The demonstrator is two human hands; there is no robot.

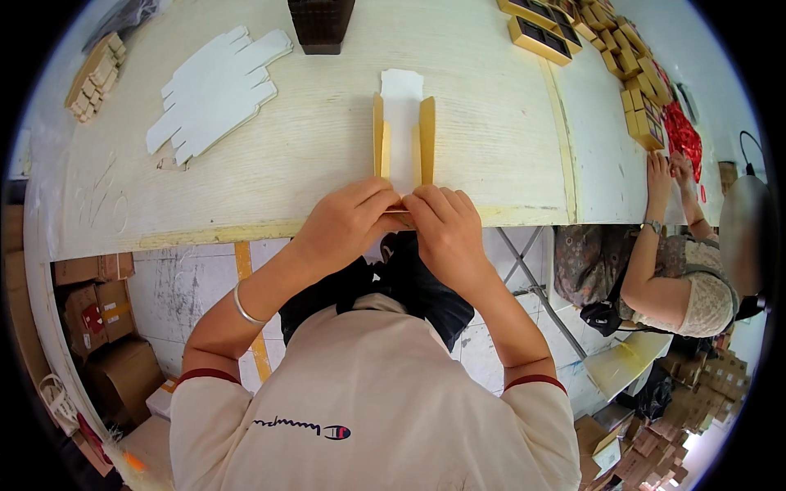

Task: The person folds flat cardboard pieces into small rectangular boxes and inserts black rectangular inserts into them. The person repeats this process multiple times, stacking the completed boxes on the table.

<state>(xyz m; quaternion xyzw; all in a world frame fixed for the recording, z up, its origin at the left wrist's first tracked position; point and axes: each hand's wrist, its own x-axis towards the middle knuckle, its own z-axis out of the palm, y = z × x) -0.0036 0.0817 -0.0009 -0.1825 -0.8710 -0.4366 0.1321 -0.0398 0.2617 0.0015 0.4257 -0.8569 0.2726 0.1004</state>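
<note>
A partly folded box (pixel 403 139), white inside with gold outer sides, lies on the table in front of me. Its two long walls stand up, while the far end flap lies flat. At the near end, by the table's front edge, my left hand (pixel 348 219) pinches the left corner. My right hand (pixel 446 233) pinches the right corner beside it, fingertips close together. A thin gold edge shows between the hands; the rest of that end is hidden by my fingers. To the left lies a stack of flat white box blanks (pixel 217 94).
A dark brown container (pixel 321 24) stands at the far edge. Gold boxes with dark inserts (pixel 540 39) are at the far right, beside piled gold boxes (pixel 639 65) and red material (pixel 684 135). A co-worker (pixel 688 286) sits at the right. Cartons (pixel 102 307) are stacked below left.
</note>
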